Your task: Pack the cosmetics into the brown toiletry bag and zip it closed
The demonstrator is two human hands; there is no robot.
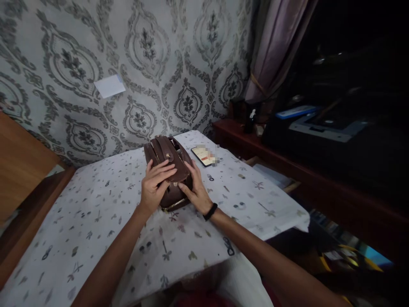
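A brown bag [177, 168] with a flap and gold zippers lies on a table covered by a white patterned cloth [105, 204]. My left hand [155, 183] rests on the bag's left side, its fingers stretched over the flap and its thumb near the flap's lower edge. On the right side, my right hand [196, 189], with a black band at the wrist, grips the bag's side, fingers along it and thumb at the flap's lower edge. The upper right part of the bag gapes, and its contents are too dark to make out.
A phone [203, 156] with a lit screen lies right of the bag. Beyond the table's right edge stand a dark red shelf [233, 130] with a small bottle [251, 121] and a partly open drawer [273, 175]. A patterned wall [128, 106] rises behind.
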